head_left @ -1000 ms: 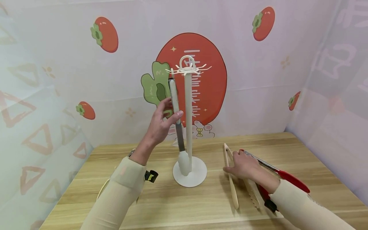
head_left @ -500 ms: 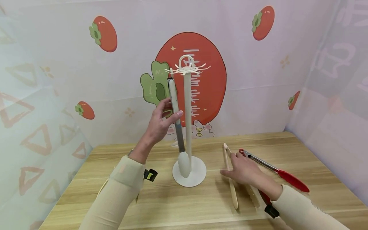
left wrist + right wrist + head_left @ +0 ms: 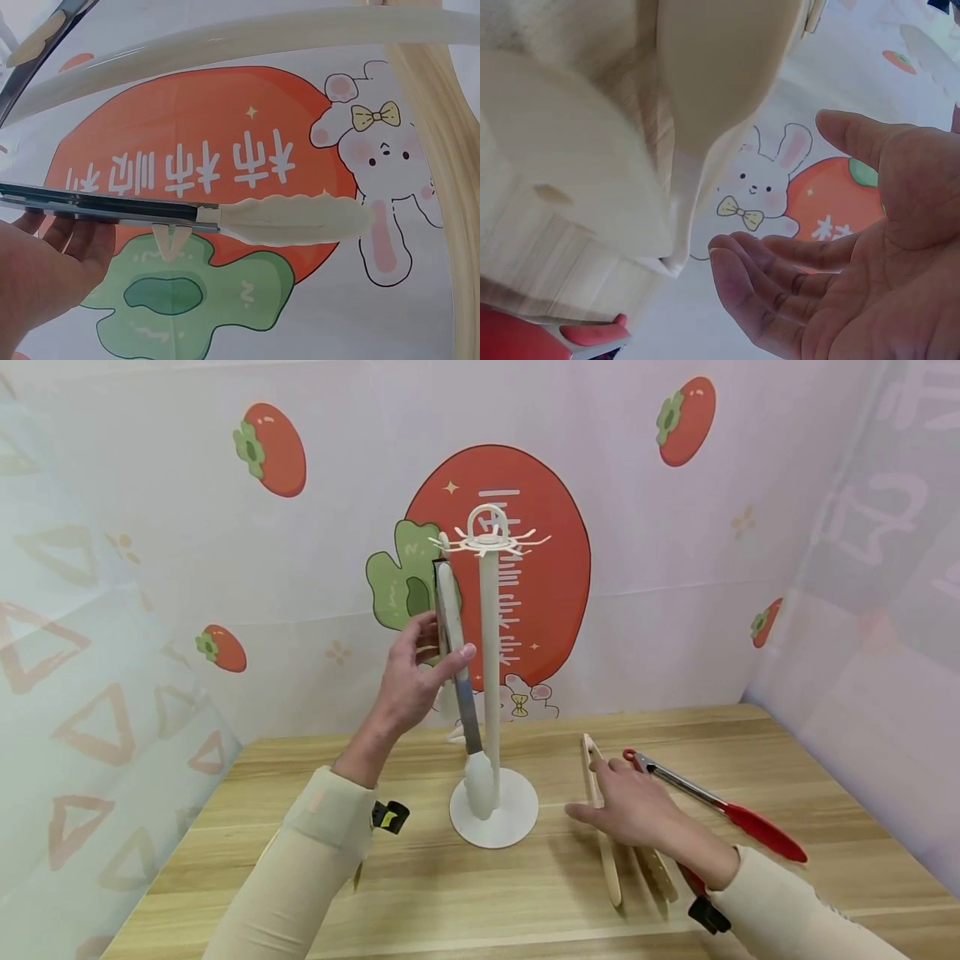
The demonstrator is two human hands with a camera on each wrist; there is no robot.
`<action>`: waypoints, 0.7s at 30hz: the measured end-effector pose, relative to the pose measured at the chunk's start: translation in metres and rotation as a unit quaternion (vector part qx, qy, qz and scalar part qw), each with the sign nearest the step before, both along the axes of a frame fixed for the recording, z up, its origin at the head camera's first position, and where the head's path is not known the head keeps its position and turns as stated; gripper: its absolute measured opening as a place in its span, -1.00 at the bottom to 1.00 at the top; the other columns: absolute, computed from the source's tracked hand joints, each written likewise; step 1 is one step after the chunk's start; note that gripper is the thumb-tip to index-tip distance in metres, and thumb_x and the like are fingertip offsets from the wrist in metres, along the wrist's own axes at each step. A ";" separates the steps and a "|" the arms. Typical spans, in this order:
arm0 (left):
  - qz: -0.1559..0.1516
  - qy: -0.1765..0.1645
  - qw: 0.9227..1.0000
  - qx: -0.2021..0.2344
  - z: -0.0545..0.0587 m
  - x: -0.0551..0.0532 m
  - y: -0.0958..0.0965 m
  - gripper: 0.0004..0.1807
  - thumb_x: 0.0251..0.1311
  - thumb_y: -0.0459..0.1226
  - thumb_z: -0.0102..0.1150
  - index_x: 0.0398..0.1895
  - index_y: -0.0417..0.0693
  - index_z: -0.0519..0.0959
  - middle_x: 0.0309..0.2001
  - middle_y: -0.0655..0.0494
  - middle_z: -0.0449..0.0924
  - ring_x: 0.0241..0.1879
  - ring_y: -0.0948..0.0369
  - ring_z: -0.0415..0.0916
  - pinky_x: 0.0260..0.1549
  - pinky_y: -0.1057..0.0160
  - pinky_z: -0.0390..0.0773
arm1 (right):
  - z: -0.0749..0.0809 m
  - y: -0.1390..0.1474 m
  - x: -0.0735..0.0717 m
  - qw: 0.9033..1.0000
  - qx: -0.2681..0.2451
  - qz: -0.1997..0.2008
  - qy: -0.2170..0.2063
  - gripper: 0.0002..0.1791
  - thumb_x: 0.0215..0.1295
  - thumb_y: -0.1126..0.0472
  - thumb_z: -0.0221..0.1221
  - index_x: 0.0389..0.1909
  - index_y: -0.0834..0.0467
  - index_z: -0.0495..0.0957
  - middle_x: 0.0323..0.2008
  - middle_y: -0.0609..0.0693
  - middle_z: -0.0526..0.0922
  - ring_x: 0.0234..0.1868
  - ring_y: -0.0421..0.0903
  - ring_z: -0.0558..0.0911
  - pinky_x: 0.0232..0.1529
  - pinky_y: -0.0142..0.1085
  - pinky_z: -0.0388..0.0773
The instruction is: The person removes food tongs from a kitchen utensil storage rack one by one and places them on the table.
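Note:
My left hand holds metal tongs with pale grips and a white head, thumb at one side and fingers at the other. They hang slightly tilted beside the white stand's pole, top end near its hooks. In the left wrist view, fingers lie along the tongs; the thumb is hidden. My right hand hovers with spread fingers over beige tongs on the table, partly covering them. The right wrist view shows nothing in that hand, beside the beige tongs.
Red-tipped metal tongs lie to the right, one arm partly under my right forearm. The stand's round white base sits mid-table. A printed cloth wall rises behind the wooden table.
My right hand has lifted off the beige tongs and shifted slightly left. My left hand has moved slightly left, and the metal tongs' upper part has turned, showing more of their hollow side.

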State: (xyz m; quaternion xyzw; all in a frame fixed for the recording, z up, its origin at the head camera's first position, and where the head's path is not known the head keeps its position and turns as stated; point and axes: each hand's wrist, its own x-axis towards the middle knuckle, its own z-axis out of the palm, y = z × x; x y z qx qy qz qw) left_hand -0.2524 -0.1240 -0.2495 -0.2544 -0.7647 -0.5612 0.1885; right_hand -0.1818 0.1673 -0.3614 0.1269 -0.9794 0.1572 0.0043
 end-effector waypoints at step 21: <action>0.037 0.011 0.997 0.059 0.004 0.002 -0.011 -0.37 0.24 -0.16 0.30 0.32 -0.19 0.37 0.01 -0.12 0.47 0.01 0.07 0.40 0.11 0.05 0.38 | 0.005 -0.007 0.000 0.998 -0.051 0.013 0.027 -0.30 0.24 -0.18 0.36 0.18 0.26 0.54 0.00 0.17 0.62 -0.14 0.02 0.64 -0.23 0.00 0.59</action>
